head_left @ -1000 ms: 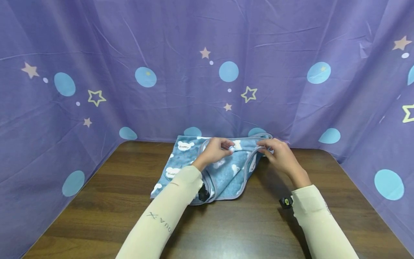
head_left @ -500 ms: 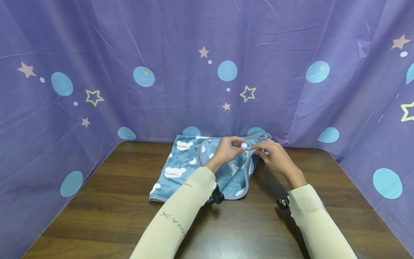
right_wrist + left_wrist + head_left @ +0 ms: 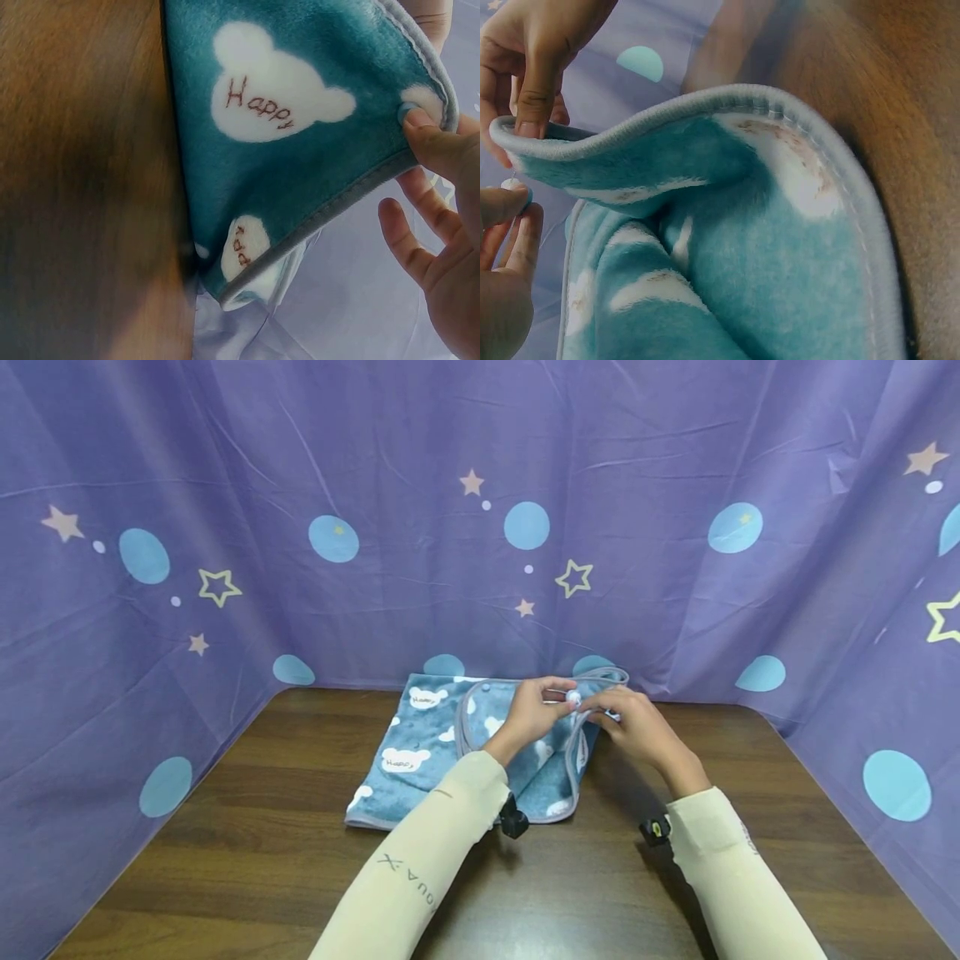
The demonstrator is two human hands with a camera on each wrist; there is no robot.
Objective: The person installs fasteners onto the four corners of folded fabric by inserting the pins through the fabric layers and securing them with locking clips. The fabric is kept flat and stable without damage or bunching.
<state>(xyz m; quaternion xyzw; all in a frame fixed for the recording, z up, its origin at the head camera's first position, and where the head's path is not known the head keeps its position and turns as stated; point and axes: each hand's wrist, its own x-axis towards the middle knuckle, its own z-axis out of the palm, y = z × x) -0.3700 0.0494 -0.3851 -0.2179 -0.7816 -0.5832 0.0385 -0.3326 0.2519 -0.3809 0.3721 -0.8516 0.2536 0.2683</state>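
Note:
A blue fleece blanket (image 3: 405, 789) with white bear heads and grey binding lies folded on the table, its far right part raised between both hands. My left hand (image 3: 528, 714) pinches a small white and blue snap button (image 3: 511, 184) between thumb and fingers. Facing it, my right hand (image 3: 637, 722) pinches the blanket's bound edge, thumb over a blue snap button (image 3: 407, 112) in the right wrist view. The two hands' fingertips are almost together. Another snap button (image 3: 486, 687) shows on the upper flap, left of my left hand.
The brown wooden table (image 3: 225, 827) extends around the blanket on both sides and in front. A purple curtain (image 3: 420, 485) with stars and dots hangs behind and along both sides. A looped strip of binding (image 3: 611, 674) sticks up at the blanket's far right corner.
My left hand has moved right with the white snap button, up to my right hand's fingertips. The flap's rounded left edge has come into view. My right hand has shifted slightly left.

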